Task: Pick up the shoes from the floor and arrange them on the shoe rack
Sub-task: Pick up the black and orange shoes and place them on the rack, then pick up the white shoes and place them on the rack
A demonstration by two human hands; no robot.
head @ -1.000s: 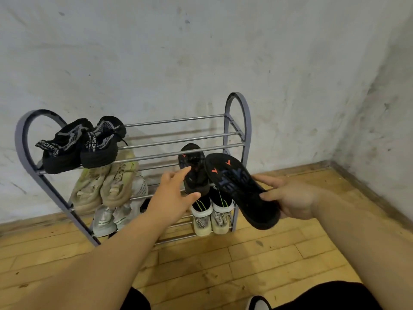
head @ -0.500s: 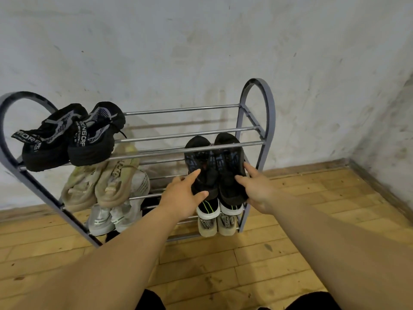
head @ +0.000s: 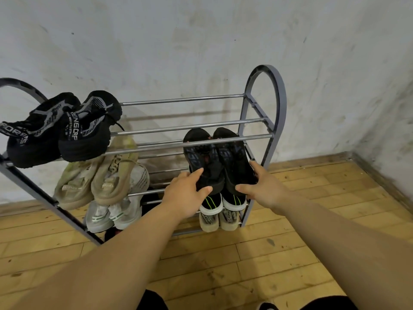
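- the left grip, a bare hand, is clamped on the heel end of the left black slipper, with its fingers lying on the upturned sole and the thumb tucked under the edge.
- the right grip is clamped on the right black slipper, with the thumb at the heel end and the fingers wrapped along the outer side.
- both slippers lie side by side, touching, on the second tier at the right end of the grey shoe rack. their soles face up, their toes reach back under the top tier's front rail, and their heels tilt down toward the person.
- just below the slippers, a pair of black shoes with white soles and green stripes shows its heels. below that sits a beige pair on the lowest tier.
- at the left end of the top tier sits a pair of black knit sneakers with white lettering on the straps.
- under them, on the second tier, is a pair of worn beige sneakers. a pair of white sneakers sits lower still.
- the rack stands on a wooden plank floor against a stained white wall.
- both bare forearms reach in from the bottom of the view.
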